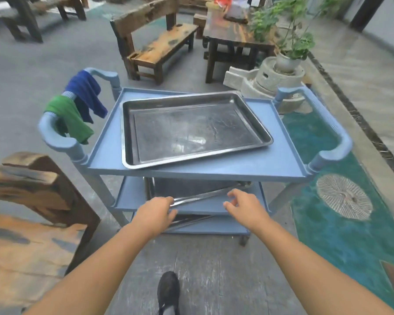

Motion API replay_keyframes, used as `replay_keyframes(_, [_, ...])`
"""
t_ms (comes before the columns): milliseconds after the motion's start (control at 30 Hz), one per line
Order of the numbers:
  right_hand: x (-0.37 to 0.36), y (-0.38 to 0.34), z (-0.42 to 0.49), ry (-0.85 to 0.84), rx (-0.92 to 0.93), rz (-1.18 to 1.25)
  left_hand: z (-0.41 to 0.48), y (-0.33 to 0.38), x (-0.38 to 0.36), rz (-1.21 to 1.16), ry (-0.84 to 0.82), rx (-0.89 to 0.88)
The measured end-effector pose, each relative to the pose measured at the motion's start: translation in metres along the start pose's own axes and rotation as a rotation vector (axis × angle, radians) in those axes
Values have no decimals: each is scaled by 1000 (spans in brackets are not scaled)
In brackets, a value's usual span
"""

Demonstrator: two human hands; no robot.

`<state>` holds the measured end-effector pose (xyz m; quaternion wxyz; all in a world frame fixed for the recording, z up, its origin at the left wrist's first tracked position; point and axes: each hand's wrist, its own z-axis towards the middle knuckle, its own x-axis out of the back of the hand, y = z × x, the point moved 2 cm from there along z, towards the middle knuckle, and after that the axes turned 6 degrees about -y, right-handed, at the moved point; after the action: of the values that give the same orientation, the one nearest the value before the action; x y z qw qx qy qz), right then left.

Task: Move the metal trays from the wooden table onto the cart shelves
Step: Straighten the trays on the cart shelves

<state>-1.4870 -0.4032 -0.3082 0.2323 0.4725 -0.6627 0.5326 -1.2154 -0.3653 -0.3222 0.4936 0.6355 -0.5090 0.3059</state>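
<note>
A blue three-shelf cart fills the middle. A wooden desk sits close at its left. A wooden bench and a stone mill topped with a plant stand beyond it. One metal tray lies askew on the top shelf, and a second tray lies on the middle shelf. Blue and green cloths hang over the left handle. The left grip pinches the second tray's near rim. The right grip hovers just beside it, fingers loosely spread, holding nothing.
</note>
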Motion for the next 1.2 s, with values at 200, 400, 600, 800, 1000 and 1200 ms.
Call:
replay_keyframes(200, [36, -26, 62, 76, -27, 59, 70, -15, 59, -18, 85, -36])
replay_keyframes(400, [50, -33, 102, 173, -77, 127, 112, -29, 98, -41, 171, -48])
replay_keyframes(600, [63, -25, 133, 228, -43, 78, 142, -39, 106, -27, 189, 8])
replay_keyframes(800, [84, -6, 187, 161, -8, -59, 179, -49, 100, 15, 153, 151])
replay_keyframes(1000, [106, 27, 255, 134, 68, -114, 213, -45, 79, -40, 111, 289])
replay_keyframes(1200, [105, 50, 306, -64, 102, -329, 243, -47, 51, -33, -28, 488])
